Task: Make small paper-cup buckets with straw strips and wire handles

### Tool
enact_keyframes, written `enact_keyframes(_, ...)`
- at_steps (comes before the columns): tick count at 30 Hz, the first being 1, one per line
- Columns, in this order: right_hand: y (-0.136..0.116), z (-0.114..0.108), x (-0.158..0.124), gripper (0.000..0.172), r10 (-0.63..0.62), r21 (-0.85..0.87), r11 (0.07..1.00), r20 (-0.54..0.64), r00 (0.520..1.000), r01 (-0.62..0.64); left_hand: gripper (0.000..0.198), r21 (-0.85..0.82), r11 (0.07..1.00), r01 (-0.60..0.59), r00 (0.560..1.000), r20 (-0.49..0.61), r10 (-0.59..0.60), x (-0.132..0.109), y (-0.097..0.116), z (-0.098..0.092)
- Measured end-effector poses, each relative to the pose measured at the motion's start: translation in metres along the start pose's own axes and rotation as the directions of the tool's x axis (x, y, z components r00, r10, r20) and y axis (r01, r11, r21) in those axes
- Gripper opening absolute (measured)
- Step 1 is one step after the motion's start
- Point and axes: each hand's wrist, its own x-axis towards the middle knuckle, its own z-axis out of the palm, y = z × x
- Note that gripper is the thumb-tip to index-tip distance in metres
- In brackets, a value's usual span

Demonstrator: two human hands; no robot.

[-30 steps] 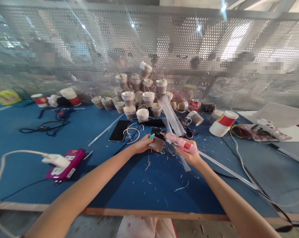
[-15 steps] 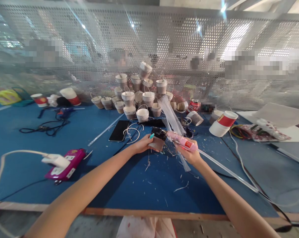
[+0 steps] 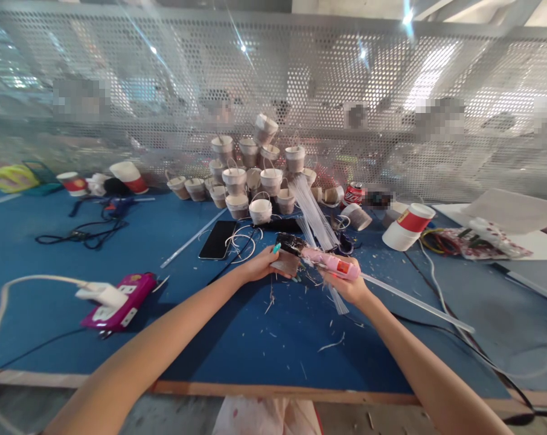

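My left hand [image 3: 265, 264] is closed around a small greyish-brown bucket [image 3: 285, 264], its top side hidden behind dark material. In my right hand [image 3: 349, 285] is a pink glue gun [image 3: 330, 262] with a long clear glue stick [image 3: 418, 302] running out of its rear. The gun's front end lies at the bucket's rim; whether it touches cannot be made out. A bundle of clear glue sticks [image 3: 316, 211] lies just behind the gun. White cord loops [image 3: 246, 244] and a black phone [image 3: 218, 240] lie left of the bucket.
Stacked small white-rimmed buckets [image 3: 259, 209] stand at the back against a perforated metal screen [image 3: 174, 90]. A purple power strip [image 3: 140, 290] with a white plug sits left. Right are a red-and-white paper cup [image 3: 403, 235], a red can [image 3: 352, 194] and trailing cables.
The glue gun has shifted slightly left and down, so its front reaches further over the bucket. My left hand and the bucket have hardly moved.
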Motion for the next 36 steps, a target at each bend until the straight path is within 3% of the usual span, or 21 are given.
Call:
enact_keyframes(7,0.0027,0.0011,0.0007,0.022,0.01,0.084,0.996,-0.098,0.995,-0.001,0.079,0.047,0.999,0.016,1.0,-0.002,-0.016,0.0005,-0.0005,-0.0005)
enact_keyframes(15,-0.0004,-0.001,-0.0002,0.025,-0.021,-0.001,1.0,0.005,1.0,0.021,0.072,-0.018,1.0,0.007,1.0,-0.003,-0.007,0.0006,0.0003,0.0)
enact_keyframes(21,0.0025,-0.0002,0.0009,0.025,0.016,0.056,0.998,-0.098,0.995,-0.01,0.07,0.01,1.0,0.004,1.0,0.02,-0.004,0.0013,0.0001,0.0001)
enact_keyframes(27,0.0011,0.0009,0.0003,0.026,-0.007,0.002,1.0,-0.016,1.0,0.007,0.072,0.018,1.0,0.003,1.0,0.007,-0.003,0.0013,0.001,0.0015)
enact_keyframes(33,-0.0038,0.0057,0.0024,0.023,-0.021,-0.056,0.998,-0.113,0.993,0.014,0.073,0.05,0.999,0.008,1.0,0.006,-0.009,0.0012,0.001,0.0019)
enact_keyframes(36,-0.0033,0.0064,0.002,0.022,-0.035,-0.055,0.998,-0.091,0.995,0.03,0.074,0.059,0.998,0.013,1.0,0.003,-0.014,0.0008,0.0011,0.0024)
